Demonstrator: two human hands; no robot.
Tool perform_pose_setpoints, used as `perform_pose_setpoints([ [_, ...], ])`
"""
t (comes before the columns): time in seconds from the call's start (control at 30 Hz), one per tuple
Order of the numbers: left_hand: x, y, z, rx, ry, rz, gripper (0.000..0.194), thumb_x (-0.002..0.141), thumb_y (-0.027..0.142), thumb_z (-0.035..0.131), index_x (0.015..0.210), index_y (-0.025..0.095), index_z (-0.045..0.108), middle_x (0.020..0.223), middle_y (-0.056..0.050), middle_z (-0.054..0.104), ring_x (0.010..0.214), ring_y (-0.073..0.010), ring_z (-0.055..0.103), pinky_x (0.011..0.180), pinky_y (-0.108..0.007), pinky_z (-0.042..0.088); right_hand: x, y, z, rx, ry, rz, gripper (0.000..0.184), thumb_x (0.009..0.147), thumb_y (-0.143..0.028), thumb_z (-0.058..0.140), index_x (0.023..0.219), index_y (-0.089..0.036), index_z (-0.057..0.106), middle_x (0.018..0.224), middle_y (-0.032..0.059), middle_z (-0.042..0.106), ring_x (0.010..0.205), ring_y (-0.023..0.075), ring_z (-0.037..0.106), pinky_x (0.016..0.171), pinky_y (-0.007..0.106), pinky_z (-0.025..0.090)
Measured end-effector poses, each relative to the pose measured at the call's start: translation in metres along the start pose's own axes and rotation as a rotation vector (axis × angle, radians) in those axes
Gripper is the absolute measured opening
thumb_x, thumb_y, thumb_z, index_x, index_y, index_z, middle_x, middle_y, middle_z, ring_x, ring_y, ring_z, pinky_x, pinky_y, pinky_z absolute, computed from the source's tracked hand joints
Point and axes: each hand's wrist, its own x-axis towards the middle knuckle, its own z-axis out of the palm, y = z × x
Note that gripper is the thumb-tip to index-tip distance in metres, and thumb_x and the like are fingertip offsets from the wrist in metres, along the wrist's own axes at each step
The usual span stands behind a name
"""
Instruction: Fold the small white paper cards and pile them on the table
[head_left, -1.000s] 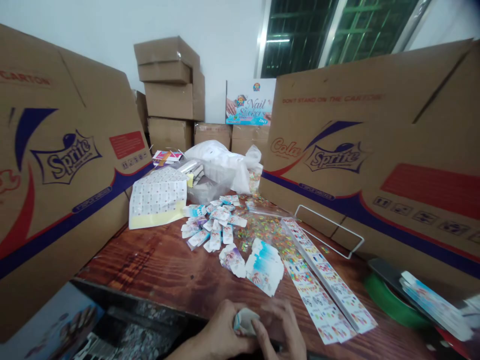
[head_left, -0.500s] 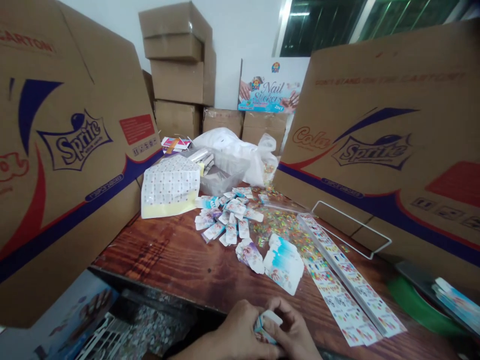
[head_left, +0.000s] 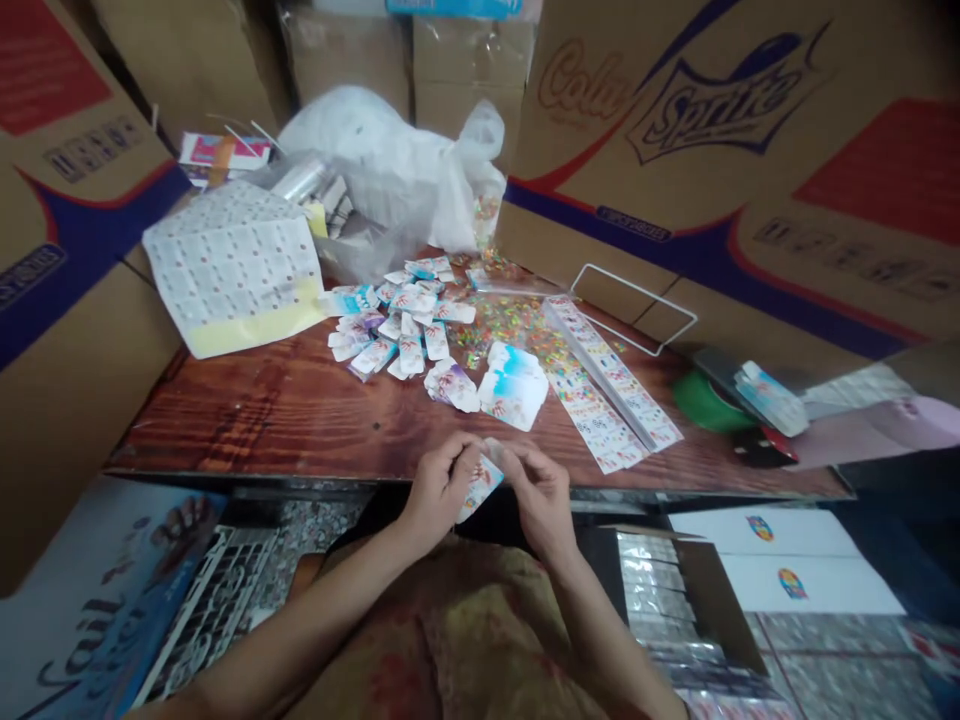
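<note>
Just over the table's front edge, my left hand (head_left: 439,490) pinches a small printed nail sticker card (head_left: 481,484), which tilts downward. Thumb and fingers of my right hand (head_left: 541,490) close on the card's upper right corner. Beyond my hands lie a stack of blue-and-white cards (head_left: 516,388) and a smaller purple-and-white stack (head_left: 452,384). Farther back is a loose heap of small folded cards (head_left: 411,318). Long printed sticker strips (head_left: 600,420) run slantwise at the right, beside scattered small colourful pieces (head_left: 510,328).
Large cartons (head_left: 720,190) wall the table on the right and left. White plastic bags (head_left: 375,150) and a patterned sheet (head_left: 236,255) fill the back left. A white wire frame (head_left: 637,310) and green tape roll (head_left: 709,402) stand right. An open box (head_left: 720,600) sits below.
The view has tipped downward, bringing my forearms and lap in. My hands have moved apart a little, and a card shows between them where a small bundle was gripped before.
</note>
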Motion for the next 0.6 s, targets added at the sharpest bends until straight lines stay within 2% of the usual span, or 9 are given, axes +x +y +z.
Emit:
perform_pose_setpoints([
  [0.07,-0.004,-0.001,0.004,0.07,0.062,0.028,0.023,0.094,0.033,0.036,0.091,0.017,0.054,0.075,-0.001,0.061,0.068,-0.0118,0.057,0.066,-0.023,0.044,-0.005,-0.005,-0.002,-0.128,-0.028,-0.136,0.022,0.086,-0.036,0.06,0.095,-0.023,0.074,0.084,0.0055,0.068,0.082,0.0195,0.062,0.073,0.033,0.049],
  [0.13,-0.006,-0.004,0.007,0.1,0.113,0.052,0.019,0.094,0.032,0.036,0.097,0.018,0.048,0.077,-0.001,0.061,0.07,-0.0121,0.058,0.067,-0.024,0.045,-0.008,-0.01,-0.004,-0.173,-0.061,-0.174,0.02,0.087,-0.032,0.06,0.098,-0.024,0.074,0.086,0.0055,0.068,0.082,0.019,0.062,0.072,0.032,0.049],
  [0.23,-0.008,-0.008,0.009,0.122,0.136,0.065,0.016,0.094,0.03,0.037,0.103,0.019,0.043,0.083,-0.002,0.062,0.076,-0.0129,0.061,0.07,-0.025,0.046,-0.008,-0.011,-0.004,-0.144,-0.078,-0.092,0.015,0.08,-0.028,0.067,0.093,-0.025,0.075,0.084,0.0041,0.068,0.078,0.017,0.062,0.068,0.029,0.049],
  [0.37,-0.009,-0.011,0.009,0.151,0.083,0.09,0.015,0.095,0.028,0.036,0.106,0.02,0.042,0.087,-0.002,0.064,0.077,-0.0128,0.063,0.069,-0.024,0.046,-0.003,-0.002,-0.005,0.021,0.005,0.077,0.011,0.074,-0.03,0.073,0.084,-0.025,0.076,0.079,0.0017,0.07,0.074,0.0161,0.063,0.07,0.029,0.051],
  [0.47,-0.009,-0.011,0.009,0.159,0.049,0.092,0.017,0.095,0.028,0.036,0.109,0.02,0.041,0.086,-0.003,0.065,0.076,-0.013,0.064,0.068,-0.025,0.046,0.001,0.002,-0.008,0.116,-0.018,0.19,0.011,0.071,-0.031,0.075,0.079,-0.024,0.076,0.078,0.0009,0.072,0.072,0.0163,0.064,0.07,0.029,0.051],
  [0.53,-0.009,-0.011,0.007,0.156,0.036,0.066,0.018,0.095,0.029,0.036,0.109,0.019,0.041,0.085,-0.002,0.064,0.076,-0.0133,0.063,0.068,-0.025,0.045,0.003,0.001,-0.011,0.096,-0.07,0.19,0.01,0.071,-0.03,0.076,0.078,-0.024,0.076,0.077,0.0008,0.072,0.07,0.0156,0.063,0.069,0.028,0.05],
  [0.6,-0.008,-0.011,0.006,0.145,0.041,0.036,0.019,0.095,0.029,0.036,0.109,0.019,0.042,0.084,-0.002,0.064,0.076,-0.0134,0.063,0.069,-0.025,0.045,0.005,-0.001,-0.013,0.026,-0.126,0.117,0.009,0.073,-0.03,0.074,0.08,-0.024,0.076,0.077,0.0012,0.07,0.071,0.0149,0.062,0.067,0.027,0.049],
])
